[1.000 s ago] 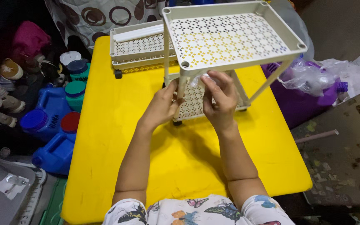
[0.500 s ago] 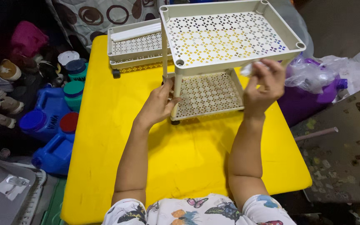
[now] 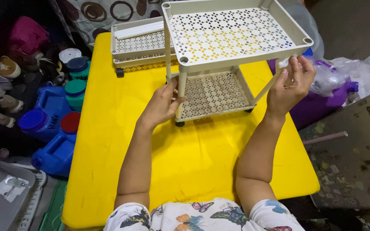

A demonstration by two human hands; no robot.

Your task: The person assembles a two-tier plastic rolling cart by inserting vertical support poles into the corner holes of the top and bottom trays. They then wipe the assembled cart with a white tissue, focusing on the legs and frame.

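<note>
A cream plastic two-tier rack with perforated shelves (image 3: 232,38) stands on the yellow table (image 3: 120,128). My left hand (image 3: 161,105) grips the rack's front left post (image 3: 180,92) just above the lower shelf (image 3: 213,94). Up at the front right corner of the top shelf, my right hand (image 3: 292,81) has its fingers curled around the top of the right post, with a small white piece pinched at the fingertips.
A second cream shelf tray on wheels (image 3: 140,45) lies at the table's far left. Blue jugs with red and blue caps (image 3: 52,128) and shoes crowd the floor on the left. A purple container and crumpled clear plastic (image 3: 335,81) sit to the right.
My right hand left the front left post and rose to the rack's front right top corner. My left hand stayed on the left post.
</note>
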